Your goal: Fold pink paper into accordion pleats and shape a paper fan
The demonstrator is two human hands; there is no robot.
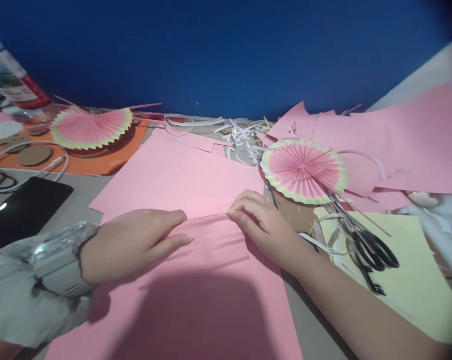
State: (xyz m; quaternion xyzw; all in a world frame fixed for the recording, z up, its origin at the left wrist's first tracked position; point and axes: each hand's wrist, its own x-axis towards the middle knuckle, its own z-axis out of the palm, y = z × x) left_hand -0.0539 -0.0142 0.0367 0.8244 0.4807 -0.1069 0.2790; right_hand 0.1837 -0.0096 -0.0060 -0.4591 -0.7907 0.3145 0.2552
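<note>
A large pink sheet (199, 285) lies in front of me, with faint parallel creases or pencil-like lines near its upper edge. My left hand (136, 242) rests on it from the left, thumb and fingertips at the left end of a narrow folded edge. At the right end of that edge, my right hand (261, 227) pinches the pink paper between thumb and fingers. Another pink sheet (177, 175) lies just beyond the fold. A grey watch and a clear bracelet circle my left wrist.
Pleated pink fans with yellow-green rims stand at the left (93, 130) and right (304, 170). Black-handled scissors (372, 247) lie on yellow paper (409, 255). White paper strips (244, 135) pile behind. At left are a black phone (31, 207), a cable and a bottle (14, 75).
</note>
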